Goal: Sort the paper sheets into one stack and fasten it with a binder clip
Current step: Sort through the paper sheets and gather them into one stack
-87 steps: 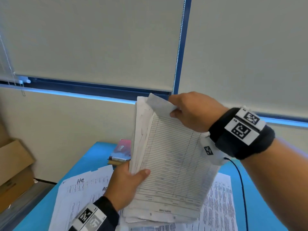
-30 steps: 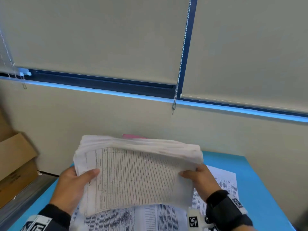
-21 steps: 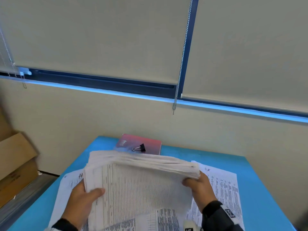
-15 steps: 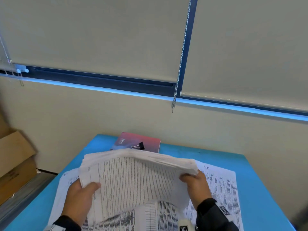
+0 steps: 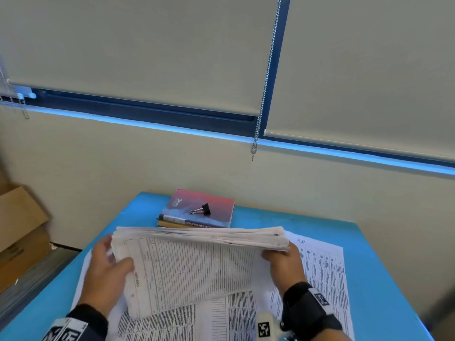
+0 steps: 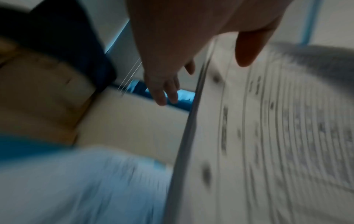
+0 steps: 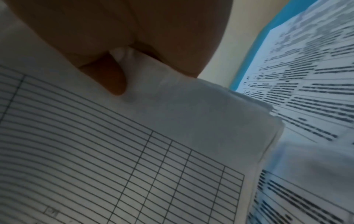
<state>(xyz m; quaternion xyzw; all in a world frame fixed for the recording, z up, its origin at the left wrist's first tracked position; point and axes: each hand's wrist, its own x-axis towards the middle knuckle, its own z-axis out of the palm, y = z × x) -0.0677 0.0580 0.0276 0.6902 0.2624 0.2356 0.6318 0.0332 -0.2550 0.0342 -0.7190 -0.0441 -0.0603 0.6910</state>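
Two hands on the paper stack [image 5: 197, 264], lower middle of frame, held tilted above loose printed sheets [image 5: 322, 271] on the blue table [image 5: 384, 279]. Right hand [image 5: 283, 264] pinching its right edge; left hand [image 5: 108, 274] loosely spread along the left edge, thumb on top. Binder clip [image 5: 202, 209] resting on the red book [image 5: 197, 210] just above centre.

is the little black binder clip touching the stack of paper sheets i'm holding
Apart. The head view shows the black binder clip lying on the red and blue book at the table's far edge, with book cover and blue table visible between it and the held white paper stack.
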